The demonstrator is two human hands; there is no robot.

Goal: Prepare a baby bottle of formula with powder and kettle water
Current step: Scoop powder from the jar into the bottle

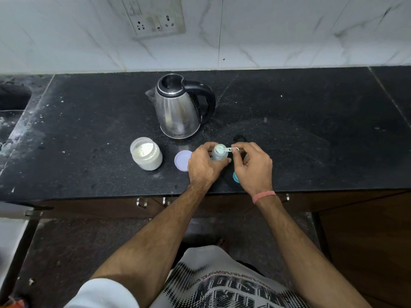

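A small clear baby bottle [219,153] stands upright on the black counter [89,134], and my left hand [205,164] grips its body. My right hand [253,165] pinches the handle of a small white scoop [229,149], whose bowl sits over the bottle's open mouth. An open jar of white formula powder [146,154] stands to the left. Its lilac lid [182,160] lies flat between the jar and my left hand. A steel electric kettle [180,106] with a black handle stands behind, its lid open.
A teal bottle cap [235,177] peeks out under my right hand near the counter's front edge. A sink [12,101] opens at the far left. A wall socket [155,17] sits on the tiled wall behind. Cabinet handles [142,202] hang below the counter.
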